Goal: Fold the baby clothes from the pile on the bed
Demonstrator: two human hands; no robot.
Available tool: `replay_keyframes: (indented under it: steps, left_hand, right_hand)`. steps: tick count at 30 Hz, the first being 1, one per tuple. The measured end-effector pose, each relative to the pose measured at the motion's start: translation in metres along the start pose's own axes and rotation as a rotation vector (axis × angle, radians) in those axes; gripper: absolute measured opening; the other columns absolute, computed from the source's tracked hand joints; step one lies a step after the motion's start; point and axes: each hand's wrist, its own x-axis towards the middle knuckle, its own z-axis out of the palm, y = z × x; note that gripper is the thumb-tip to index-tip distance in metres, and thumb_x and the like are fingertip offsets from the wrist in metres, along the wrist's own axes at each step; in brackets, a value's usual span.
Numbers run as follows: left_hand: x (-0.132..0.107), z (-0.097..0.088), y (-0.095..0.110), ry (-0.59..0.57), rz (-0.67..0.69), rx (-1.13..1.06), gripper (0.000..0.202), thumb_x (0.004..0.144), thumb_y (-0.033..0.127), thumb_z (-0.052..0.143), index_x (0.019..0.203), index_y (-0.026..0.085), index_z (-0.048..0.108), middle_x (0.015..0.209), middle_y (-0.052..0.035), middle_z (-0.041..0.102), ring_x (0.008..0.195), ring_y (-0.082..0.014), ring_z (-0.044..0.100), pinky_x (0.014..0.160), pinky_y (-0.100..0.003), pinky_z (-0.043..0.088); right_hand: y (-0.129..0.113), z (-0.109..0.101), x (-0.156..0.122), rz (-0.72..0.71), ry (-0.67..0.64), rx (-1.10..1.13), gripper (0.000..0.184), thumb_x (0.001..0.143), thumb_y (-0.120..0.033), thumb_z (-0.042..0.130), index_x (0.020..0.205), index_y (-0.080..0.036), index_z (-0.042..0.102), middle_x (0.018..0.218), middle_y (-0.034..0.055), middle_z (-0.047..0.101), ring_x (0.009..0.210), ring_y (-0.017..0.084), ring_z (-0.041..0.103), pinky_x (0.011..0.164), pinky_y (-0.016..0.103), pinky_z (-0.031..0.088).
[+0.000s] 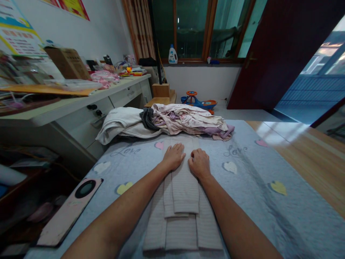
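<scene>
A pale grey, finely striped long-sleeved top (181,235) lies on the bed in front of me, its sides folded inward. Both sleeves (185,190) are laid lengthwise down its middle, one over the other, cuffs toward me. My left hand (174,156) rests flat on the upper left part of the top, fingers stretched out. Along the upper right edge, my right hand (199,163) has its fingers curled down onto the fabric; the fingertips are hidden. Just beyond the hands is a heap of clothes (185,120) in pink, white, purple and grey.
The bed has a light blue cover (250,205) with hearts. A phone (70,212) lies at its left edge. To the left stands a cluttered desk (105,104). A ride-on toy car (201,103) is on the floor beyond, near a dark red door (280,54).
</scene>
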Motion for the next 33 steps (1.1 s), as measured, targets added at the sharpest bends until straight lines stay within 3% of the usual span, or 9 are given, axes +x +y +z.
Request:
replay_keyframes:
  steps: [7,15,20,23,27,30,33]
  left_hand:
    - [-0.005,0.0,0.004,-0.017,0.001,-0.017,0.053,0.103,0.04,0.031,0.151,0.018,0.039,0.16,-0.0112,0.037,0.15,-0.0263,0.029,0.12,-0.054,0.024]
    - [-0.042,-0.002,0.018,-0.013,0.07,-0.023,0.057,0.103,0.045,0.033,0.152,0.018,0.037,0.163,-0.0106,0.031,0.151,-0.0251,0.026,0.121,-0.051,0.025]
    - [-0.045,0.003,0.018,-0.005,0.062,-0.034,0.057,0.102,0.046,0.034,0.153,0.019,0.037,0.163,-0.0104,0.031,0.151,-0.0247,0.026,0.121,-0.05,0.024]
    - [-0.045,0.004,0.016,0.02,0.064,-0.041,0.056,0.102,0.04,0.034,0.153,0.018,0.036,0.163,-0.0098,0.032,0.151,-0.0234,0.026,0.122,-0.048,0.023]
    - [-0.049,0.003,0.016,0.064,-0.025,-0.039,0.054,0.102,0.031,0.031,0.152,0.014,0.037,0.161,-0.011,0.035,0.15,-0.0229,0.028,0.122,-0.046,0.024]
    - [-0.051,0.002,0.016,0.059,-0.069,-0.033,0.053,0.101,0.027,0.031,0.151,0.013,0.038,0.159,-0.0119,0.039,0.148,-0.0232,0.031,0.121,-0.047,0.026]
    - [-0.05,0.002,0.016,0.052,-0.069,-0.032,0.052,0.1,0.027,0.032,0.151,0.014,0.039,0.159,-0.0115,0.039,0.148,-0.024,0.032,0.12,-0.048,0.027]
  right_hand:
    - [0.0,-0.001,0.0,0.005,-0.025,-0.011,0.017,0.087,-0.021,0.053,0.099,-0.018,0.065,0.106,0.0103,0.063,0.103,0.024,0.053,0.09,0.035,0.036]
    - [0.0,0.001,0.0,-0.006,-0.025,-0.026,0.018,0.087,-0.02,0.052,0.099,-0.018,0.065,0.107,0.0103,0.063,0.103,0.024,0.053,0.091,0.034,0.035]
    - [-0.001,-0.001,-0.001,-0.017,-0.034,-0.052,0.019,0.087,-0.02,0.052,0.101,-0.017,0.065,0.109,0.0124,0.064,0.105,0.025,0.055,0.095,0.037,0.035]
    - [-0.002,0.0,-0.002,-0.1,-0.042,-0.006,0.032,0.088,-0.015,0.047,0.116,-0.016,0.063,0.125,0.0143,0.064,0.12,0.025,0.052,0.108,0.043,0.027]
    - [0.0,0.003,-0.003,-0.266,-0.191,0.057,0.054,0.095,-0.017,0.037,0.148,-0.016,0.041,0.156,0.0125,0.042,0.145,0.02,0.032,0.118,0.049,0.015]
    - [0.001,0.004,-0.003,-0.292,-0.322,0.047,0.055,0.099,-0.024,0.032,0.153,-0.015,0.035,0.161,0.0113,0.034,0.149,0.02,0.026,0.119,0.05,0.016]
    - [0.0,0.004,-0.001,-0.263,-0.357,0.014,0.056,0.1,-0.029,0.031,0.154,-0.016,0.035,0.162,0.0107,0.03,0.15,0.021,0.025,0.12,0.05,0.016]
